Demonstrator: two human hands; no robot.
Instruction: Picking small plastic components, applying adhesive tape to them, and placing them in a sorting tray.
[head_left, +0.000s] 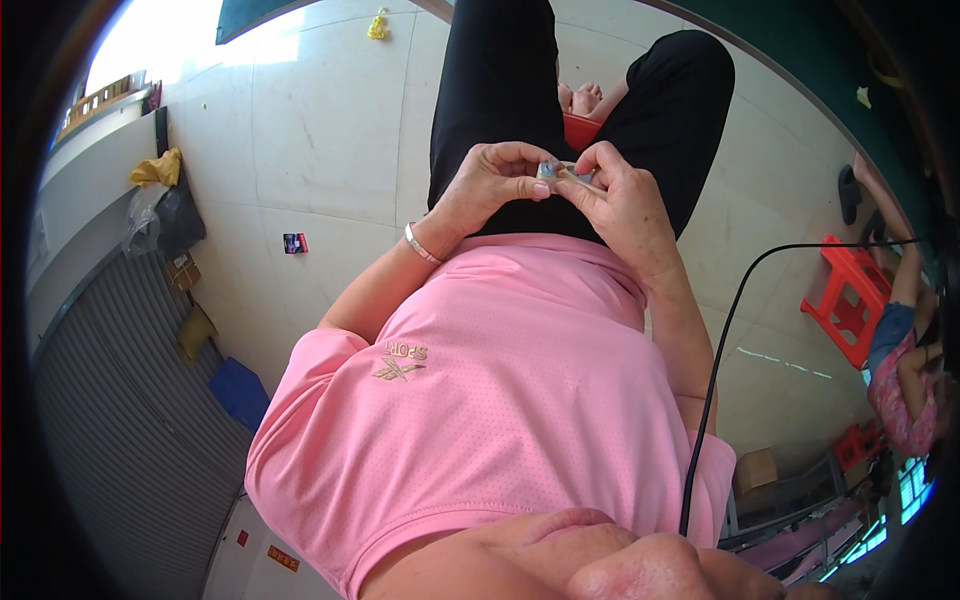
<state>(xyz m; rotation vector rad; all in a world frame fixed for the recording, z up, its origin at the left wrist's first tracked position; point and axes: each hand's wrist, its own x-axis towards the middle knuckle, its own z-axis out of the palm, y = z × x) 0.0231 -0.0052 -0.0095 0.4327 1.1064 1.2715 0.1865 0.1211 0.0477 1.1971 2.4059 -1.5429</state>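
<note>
Face (640,575) nearest the lens, the person's left hand (492,186) and right hand (630,205) each pinch one side of a pale object (546,171), too small to identify, held over black trousers (498,110), apparently so each grip steadies it against the other.

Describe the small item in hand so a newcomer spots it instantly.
Find the black trousers above the pink shirt. At the lap, the left hand and right hand pinch a small item. Whitish and partly bluish, it stands out from the hands and black trousers around it.
</note>
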